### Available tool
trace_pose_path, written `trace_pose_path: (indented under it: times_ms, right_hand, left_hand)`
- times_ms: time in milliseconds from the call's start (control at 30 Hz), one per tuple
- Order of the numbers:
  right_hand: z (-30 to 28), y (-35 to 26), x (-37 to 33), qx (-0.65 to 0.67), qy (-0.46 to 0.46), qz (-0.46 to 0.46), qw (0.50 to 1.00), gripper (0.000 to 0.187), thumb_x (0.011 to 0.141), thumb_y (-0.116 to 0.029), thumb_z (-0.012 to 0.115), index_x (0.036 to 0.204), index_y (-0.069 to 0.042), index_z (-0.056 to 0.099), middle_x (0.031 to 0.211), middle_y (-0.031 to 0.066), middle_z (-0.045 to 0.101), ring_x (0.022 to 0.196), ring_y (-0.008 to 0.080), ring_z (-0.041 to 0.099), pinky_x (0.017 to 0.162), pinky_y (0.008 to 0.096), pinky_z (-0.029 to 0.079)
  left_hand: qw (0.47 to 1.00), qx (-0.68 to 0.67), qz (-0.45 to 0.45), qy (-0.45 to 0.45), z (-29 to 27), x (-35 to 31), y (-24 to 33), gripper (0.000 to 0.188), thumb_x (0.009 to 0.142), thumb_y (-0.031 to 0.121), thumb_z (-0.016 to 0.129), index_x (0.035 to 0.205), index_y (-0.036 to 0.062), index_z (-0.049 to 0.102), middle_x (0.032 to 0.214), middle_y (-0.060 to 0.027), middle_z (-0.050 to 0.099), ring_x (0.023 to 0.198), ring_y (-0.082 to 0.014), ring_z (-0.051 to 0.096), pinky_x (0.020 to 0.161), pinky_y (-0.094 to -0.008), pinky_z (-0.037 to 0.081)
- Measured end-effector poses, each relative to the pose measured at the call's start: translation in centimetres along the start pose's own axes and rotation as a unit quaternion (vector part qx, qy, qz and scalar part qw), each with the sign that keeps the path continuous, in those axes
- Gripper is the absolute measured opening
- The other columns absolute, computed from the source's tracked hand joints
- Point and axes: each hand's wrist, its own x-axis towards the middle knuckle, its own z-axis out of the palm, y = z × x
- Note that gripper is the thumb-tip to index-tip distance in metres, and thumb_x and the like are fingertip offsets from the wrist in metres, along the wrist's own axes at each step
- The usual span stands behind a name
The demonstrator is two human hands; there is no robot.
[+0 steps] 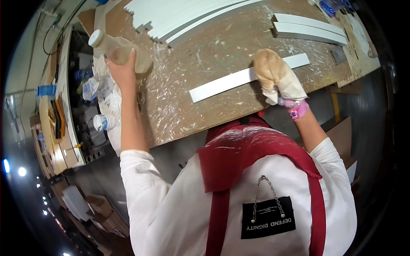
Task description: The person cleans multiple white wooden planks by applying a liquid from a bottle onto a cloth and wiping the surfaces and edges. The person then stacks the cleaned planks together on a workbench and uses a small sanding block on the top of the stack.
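My left hand [124,70] is wrapped round a cloudy, see-through plastic bottle [140,55] with a white cap, tilted at the left side of the workbench. A stained beige cloth mitt [269,68] covers my right hand [279,77] and hides its fingers. Beneath the mitt lies a long white strip [222,86], slanting across the bench near its front edge. Both ends of the strip show, one on each side of the mitt. Whether the covered hand grips the strip or only rests on it, I cannot tell.
White strips lie side by side in a large stack [171,19] at the back. Two more white pieces [307,30] sit at the back right. White flecks dot the brown workbench [179,115]. A white ribbed cup [103,123] and crumpled plastic [97,88] are at the left edge.
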Motion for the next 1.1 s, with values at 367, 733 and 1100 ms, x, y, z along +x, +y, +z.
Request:
trace_pose_path:
  times_ms: [367,733,1100]
  right_hand:
    - [4.1,-2.6,3.5,-0.448,0.047,-0.193,0.872,0.03,0.086,-0.009,0.054,0.115,-0.005,0.061,0.11,0.0133,0.063,0.104,0.0223,0.06,0.087,0.0317,0.05]
    - [4.2,1.7,8.4,-0.798,-0.08,-0.089,0.591,0.013,0.075,-0.01,0.061,0.088,-0.008,0.064,0.086,0.0137,0.066,0.079,0.03,0.067,0.068,0.0382,0.056]
    - [5.0,2.0,8.2,-0.769,-0.037,-0.004,0.639,0.011,0.078,-0.01,0.057,0.087,-0.011,0.064,0.087,0.0151,0.065,0.076,0.0297,0.066,0.069,0.0371,0.055]
  left_hand:
    - [0.978,-0.024,-0.13,-0.159,-2.6,-13.4,0.9,0.091,0.066,0.016,0.081,0.141,0.0015,0.032,0.128,-0.0162,0.047,0.117,-0.028,0.045,0.1,-0.0395,0.037]
    - [0.956,-0.062,0.003,-0.286,2.3,-17.8,3.6,0.087,0.068,0.007,0.079,0.142,0.0064,0.034,0.108,-0.0117,0.062,0.1,-0.0274,0.058,0.092,-0.0391,0.043]
    - [0.961,-0.045,0.014,-0.274,2.6,-17.8,3.6,0.082,0.067,0.007,0.08,0.139,0.0052,0.04,0.108,-0.0116,0.061,0.095,-0.0266,0.058,0.088,-0.0383,0.045]
